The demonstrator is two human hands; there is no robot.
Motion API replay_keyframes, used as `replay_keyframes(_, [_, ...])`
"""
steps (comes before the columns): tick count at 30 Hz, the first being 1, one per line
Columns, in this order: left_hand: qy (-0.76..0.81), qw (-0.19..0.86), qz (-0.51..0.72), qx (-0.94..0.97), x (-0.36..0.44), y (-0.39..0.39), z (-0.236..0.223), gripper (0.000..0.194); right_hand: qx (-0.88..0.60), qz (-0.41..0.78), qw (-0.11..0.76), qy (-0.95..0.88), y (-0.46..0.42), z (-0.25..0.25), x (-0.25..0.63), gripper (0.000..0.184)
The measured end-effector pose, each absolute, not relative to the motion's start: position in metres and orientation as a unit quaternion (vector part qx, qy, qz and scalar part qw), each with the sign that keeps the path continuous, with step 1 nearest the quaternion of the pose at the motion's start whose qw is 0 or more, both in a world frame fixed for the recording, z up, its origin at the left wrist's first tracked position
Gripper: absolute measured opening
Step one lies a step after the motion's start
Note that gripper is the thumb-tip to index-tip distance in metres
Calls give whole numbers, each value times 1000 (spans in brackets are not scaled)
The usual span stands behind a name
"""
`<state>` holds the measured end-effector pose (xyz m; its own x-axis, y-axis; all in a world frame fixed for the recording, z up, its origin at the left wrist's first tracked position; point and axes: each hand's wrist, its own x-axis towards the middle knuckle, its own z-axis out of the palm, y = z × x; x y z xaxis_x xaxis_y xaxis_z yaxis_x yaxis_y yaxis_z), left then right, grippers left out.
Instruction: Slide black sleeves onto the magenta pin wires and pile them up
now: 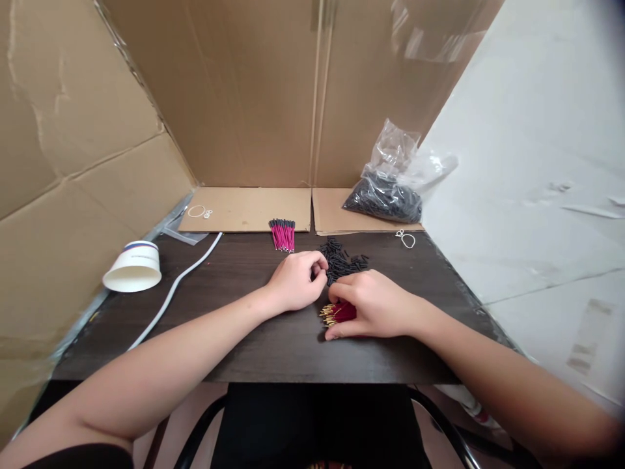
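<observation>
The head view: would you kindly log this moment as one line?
left hand: beside black tube pile; right hand: around gold-tipped red wires; black-ended pink wires: beyond left hand

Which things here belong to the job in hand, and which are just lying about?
Job, apparently:
gold-tipped bundle in the right hand
black pieces by the left hand
black-ended pink bundle
bag of similar dark pieces

Lying about, apparently:
cup
cable
white loops

Dark table point(244, 358), black tubes point(344, 266), white cup point(141, 262), white cable point(169, 301), cardboard sheets point(239, 208), pink bundle point(282, 237) overlapping one
</observation>
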<state>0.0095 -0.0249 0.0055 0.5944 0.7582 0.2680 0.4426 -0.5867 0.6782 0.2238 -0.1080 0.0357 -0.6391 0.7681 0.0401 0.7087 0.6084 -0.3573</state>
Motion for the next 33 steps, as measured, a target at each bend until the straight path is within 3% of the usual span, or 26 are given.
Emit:
replay_keyframes(6, [353, 270, 259, 857, 9, -23, 5, 12, -388, 227, 129, -884, -107, 45, 229, 19])
replay_keyframes(23, [344, 265, 243, 867, 7, -20, 5, 17, -326, 294, 198, -876, -105, 36, 225, 10])
replay_keyframes(33, [334, 264, 248, 870, 7, -20, 6, 14, -342, 266, 179, -883, -104, 40, 228, 10])
